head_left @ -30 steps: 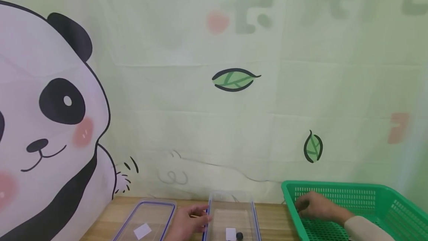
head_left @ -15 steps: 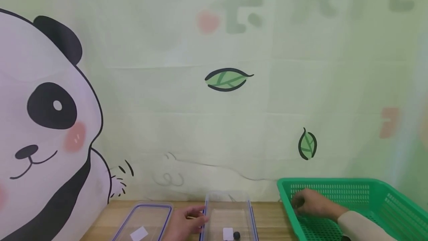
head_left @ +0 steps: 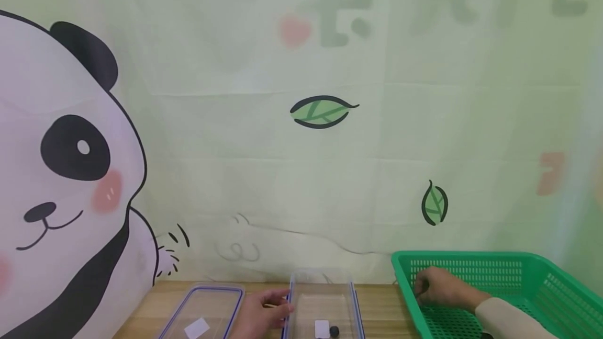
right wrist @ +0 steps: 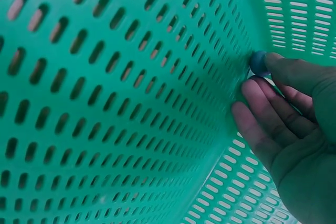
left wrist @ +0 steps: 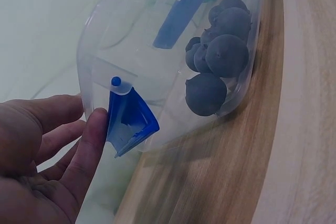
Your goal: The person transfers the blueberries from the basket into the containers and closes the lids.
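Note:
In the left wrist view, several blueberries [left wrist: 227,56] lie together in a clear plastic food box [left wrist: 157,85] that has blue clips. My left hand [left wrist: 47,156] holds the box's side by a blue clip [left wrist: 131,121], thumb and fingers at its edge. From the head view, that left hand [head_left: 264,313] is at the left side of the box [head_left: 325,302]. My right hand [right wrist: 299,124] reaches into a green basket [right wrist: 121,77]. It pinches a blueberry [right wrist: 259,63] in the corner, partly hidden by the thumb. The head view shows the right hand [head_left: 440,289] by the basket's left wall.
A clear lid with a blue seal [head_left: 214,302] and a white label [head_left: 197,328] lies left of the box on the wooden table [head_left: 381,313]. The basket's raised rim [head_left: 466,254] stands to the right. Behind hangs a cloth [head_left: 235,171] with a printed panda.
The view has shifted slightly. Within the basket, the right hand's fingers move a little by the left wall. The left hand stays at the box.

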### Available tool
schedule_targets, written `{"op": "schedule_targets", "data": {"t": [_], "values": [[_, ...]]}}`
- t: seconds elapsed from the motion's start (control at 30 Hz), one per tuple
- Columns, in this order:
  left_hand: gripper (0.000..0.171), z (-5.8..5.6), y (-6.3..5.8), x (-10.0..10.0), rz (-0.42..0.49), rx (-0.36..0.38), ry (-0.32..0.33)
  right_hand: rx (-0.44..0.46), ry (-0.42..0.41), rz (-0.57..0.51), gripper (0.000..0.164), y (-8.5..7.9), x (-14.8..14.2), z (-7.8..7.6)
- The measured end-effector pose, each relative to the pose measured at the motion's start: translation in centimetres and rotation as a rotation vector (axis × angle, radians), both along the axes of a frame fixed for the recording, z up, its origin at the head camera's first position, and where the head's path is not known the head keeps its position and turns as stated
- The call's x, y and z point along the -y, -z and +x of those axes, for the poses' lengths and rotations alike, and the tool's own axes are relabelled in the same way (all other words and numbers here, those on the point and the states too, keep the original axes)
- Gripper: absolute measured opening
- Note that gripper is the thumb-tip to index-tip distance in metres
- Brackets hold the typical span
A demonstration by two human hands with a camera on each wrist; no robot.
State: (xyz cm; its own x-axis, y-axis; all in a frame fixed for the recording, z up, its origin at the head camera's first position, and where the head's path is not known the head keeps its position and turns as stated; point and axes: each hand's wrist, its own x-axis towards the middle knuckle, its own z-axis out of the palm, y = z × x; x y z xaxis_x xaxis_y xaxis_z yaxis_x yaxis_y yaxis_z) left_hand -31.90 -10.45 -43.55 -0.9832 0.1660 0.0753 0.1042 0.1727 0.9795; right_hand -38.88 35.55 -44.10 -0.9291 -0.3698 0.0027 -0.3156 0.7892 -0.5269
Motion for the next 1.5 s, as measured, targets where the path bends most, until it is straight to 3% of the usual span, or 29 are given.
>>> {"op": "schedule_targets", "data": {"t": [0.17,0.33,0.57,0.83,1.0,1.27,1.5], "values": [[0.041,0.1,-0.1,0.0,0.011,-0.007,0.013,0.001,0.03,0.038,0.013,-1.5,1.1,1.5],[0.041,0.2,-0.3,-0.3,0.006,-0.004,0.011,-0.017,0.078,-0.021,0.013,-3.6,2.4,3.4],[0.039,0.2,-0.3,-0.4,-0.002,-0.015,0.009,-0.118,-0.019,-0.071,0.004,-5.3,1.7,3.1],[0.04,0.1,-0.2,-0.3,-0.004,0.002,0.003,-0.242,0.093,-0.176,0.011,-9.9,3.1,5.7],[0.041,0.0,-0.1,-0.2,0.0,-0.003,-0.003,-0.262,0.145,-0.299,0.023,-11.8,3.5,7.4],[0.042,0.1,0.0,-0.1,-0.006,-0.007,-0.011,-0.233,0.206,-0.427,0.038,-13.9,5.6,10.3],[0.041,0.1,0.0,-0.1,-0.004,-0.018,-0.01,-0.225,0.209,-0.539,0.036,-14.2,8.3,12.6]]}}
